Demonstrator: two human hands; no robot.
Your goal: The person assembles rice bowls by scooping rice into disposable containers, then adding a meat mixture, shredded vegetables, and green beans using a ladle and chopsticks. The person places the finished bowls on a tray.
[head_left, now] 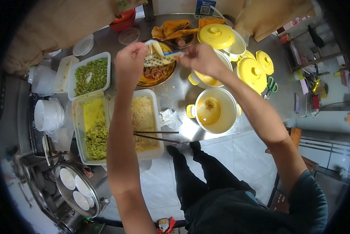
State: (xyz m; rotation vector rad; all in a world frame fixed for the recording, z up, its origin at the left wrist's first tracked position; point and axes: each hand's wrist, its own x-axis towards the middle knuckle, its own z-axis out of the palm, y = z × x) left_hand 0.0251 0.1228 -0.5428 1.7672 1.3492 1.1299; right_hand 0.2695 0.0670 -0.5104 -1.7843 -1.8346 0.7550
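Note:
My left hand pinches one side of a soft plastic packet, pale with dark specks and a bit of blue. On its other side, my right hand is closed with the fingertips on the packet's end. The packet hangs stretched between both hands, over a round dish of reddish-brown chopped food in oil. Just below and right of my right hand stands a white pot with yellow handles, yellowish liquid inside. Nearer me is a similar pot holding orange-yellow broth with a brown clump.
Left are tubs of chopped greens, yellow-green vegetables and pale shreds, with chopsticks across the last. Several yellow lids and scissors lie right. A crumpled tissue is near the front edge.

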